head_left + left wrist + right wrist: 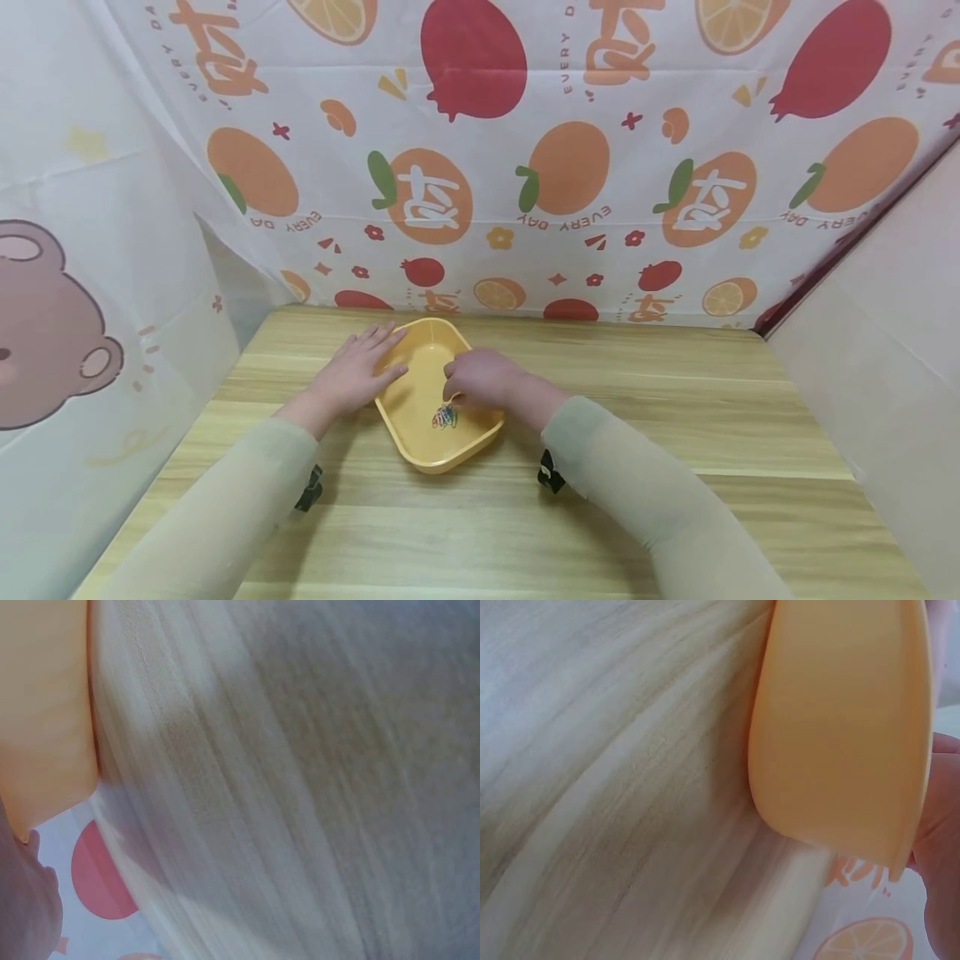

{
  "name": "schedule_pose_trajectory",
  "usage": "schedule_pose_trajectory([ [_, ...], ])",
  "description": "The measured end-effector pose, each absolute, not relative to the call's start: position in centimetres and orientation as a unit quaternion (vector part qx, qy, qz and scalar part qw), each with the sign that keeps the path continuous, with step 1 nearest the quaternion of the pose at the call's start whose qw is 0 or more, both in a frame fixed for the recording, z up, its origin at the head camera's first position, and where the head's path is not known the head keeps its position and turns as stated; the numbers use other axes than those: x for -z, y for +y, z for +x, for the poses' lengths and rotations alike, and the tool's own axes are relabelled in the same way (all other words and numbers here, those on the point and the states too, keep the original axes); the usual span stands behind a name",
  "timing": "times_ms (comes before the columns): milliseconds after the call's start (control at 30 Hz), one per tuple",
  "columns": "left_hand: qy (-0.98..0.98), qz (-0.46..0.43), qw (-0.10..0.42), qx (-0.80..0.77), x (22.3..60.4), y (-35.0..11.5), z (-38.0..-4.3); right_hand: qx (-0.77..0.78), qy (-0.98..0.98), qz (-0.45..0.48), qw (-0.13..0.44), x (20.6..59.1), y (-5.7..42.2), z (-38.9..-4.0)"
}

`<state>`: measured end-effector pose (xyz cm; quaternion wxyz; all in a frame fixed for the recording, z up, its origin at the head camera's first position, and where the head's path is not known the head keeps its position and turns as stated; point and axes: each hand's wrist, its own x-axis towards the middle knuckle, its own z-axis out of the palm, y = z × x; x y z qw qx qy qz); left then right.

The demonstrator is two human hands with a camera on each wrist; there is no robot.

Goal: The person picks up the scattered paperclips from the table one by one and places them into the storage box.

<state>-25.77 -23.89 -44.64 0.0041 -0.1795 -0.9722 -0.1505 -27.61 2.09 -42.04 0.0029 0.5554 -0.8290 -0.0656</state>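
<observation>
A shallow yellow tray (408, 392) lies slantwise on the wooden table, its side wall also seen in the right wrist view. Inside, toward its near end, is a small bunch of coloured paper clips (445, 416). My left hand (358, 371) rests on the tray's left rim, fingers spread, thumb reaching over the inside. From the right side my right hand (483, 379) reaches over the rim with bent fingers and pinches at the top of the bunch. Its fingertips are partly hidden by the hand. The wrist views show only the tray's outside and parts of the hands.
The light wooden table (450, 533) runs to a fruit-printed cloth (495, 183) behind the tray. White cloth walls (82, 333) stand at left and right. Dark straps (550, 472) show beneath the wrists.
</observation>
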Motion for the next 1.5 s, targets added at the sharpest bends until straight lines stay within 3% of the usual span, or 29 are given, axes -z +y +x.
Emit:
schedule_pose_trajectory([
  [633,-0.971,-0.180,0.004,0.155,45.0,-24.1,-25.7,-0.093,-0.848,0.516,0.073,39.6,7.8,-26.1],
  [933,-0.972,-0.176,0.001,0.156,44.9,-24.1,-25.5,-0.104,-0.852,0.499,0.122,42.2,13.2,-25.9],
  [1233,-0.972,-0.178,0.001,0.152,44.6,-23.9,-25.5,-0.095,-0.869,0.473,0.112,45.0,18.4,-24.9],
  [1500,-0.971,-0.180,0.005,0.157,44.7,-23.9,-25.4,-0.071,-0.863,0.481,0.138,46.1,20.8,-24.1],
])
